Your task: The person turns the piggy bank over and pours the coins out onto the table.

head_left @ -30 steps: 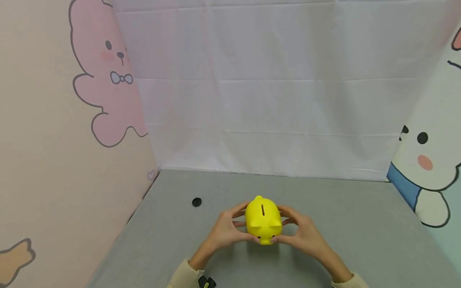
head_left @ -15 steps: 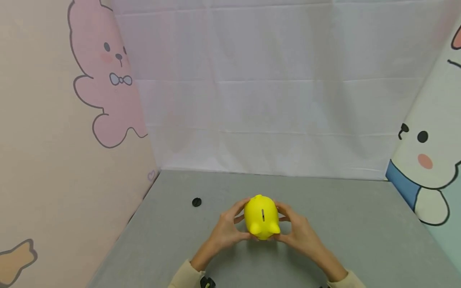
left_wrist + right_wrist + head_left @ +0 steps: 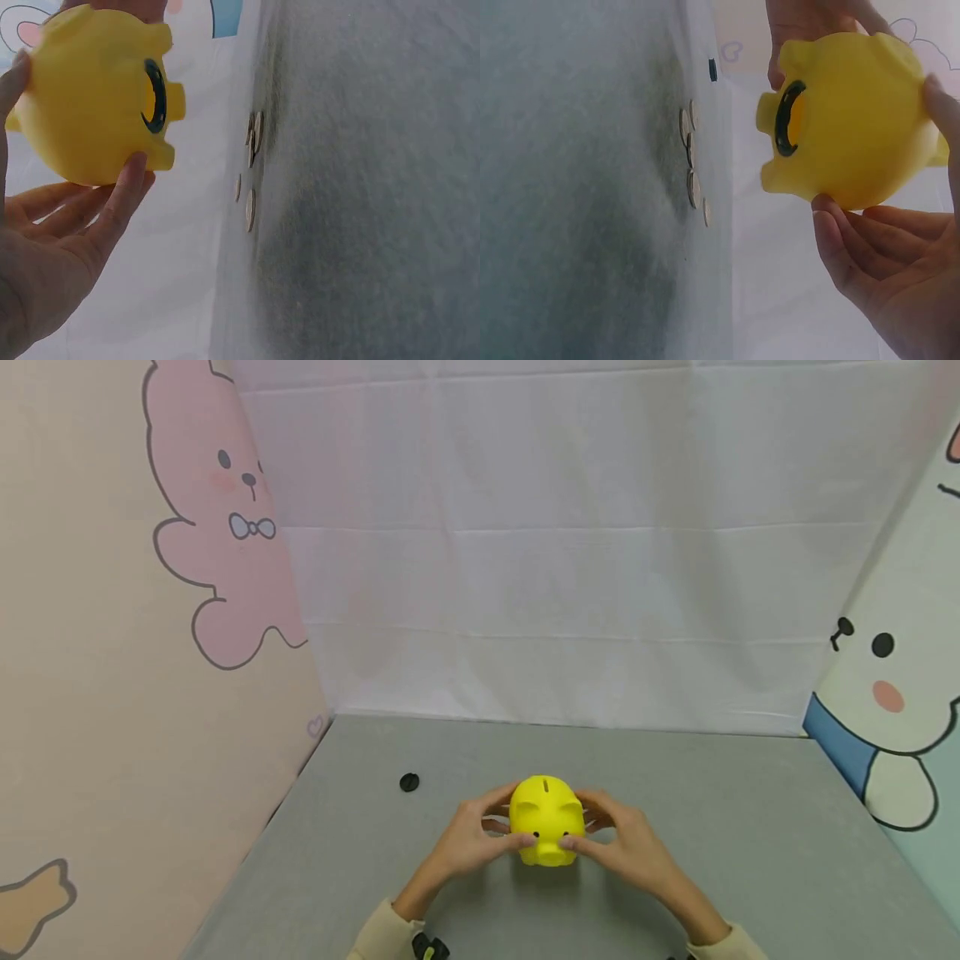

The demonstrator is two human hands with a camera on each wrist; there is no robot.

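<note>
Yellow plastic piggy bank (image 3: pixel 547 820) is held clear above the grey table (image 3: pixel 750 827), between both hands, snout toward the person and coin slot on top. Left hand (image 3: pixel 471 837) grips its flank at 9 o'clock, fingers curled round the side; right hand (image 3: pixel 628 843) grips the opposite flank at 3 o'clock in the same manner. Both grips are narrow, holding the bank. Wrist views show the underside: a round opening ringed in black (image 3: pixel 789 118), unplugged, facing the table. Several coins (image 3: pixel 691 161) lie on the table directly beneath. A small black plug (image 3: pixel 408 782) lies on the table at 10 o'clock from the bank, well apart. No brand, label or writing is legible on the bank.
</note>
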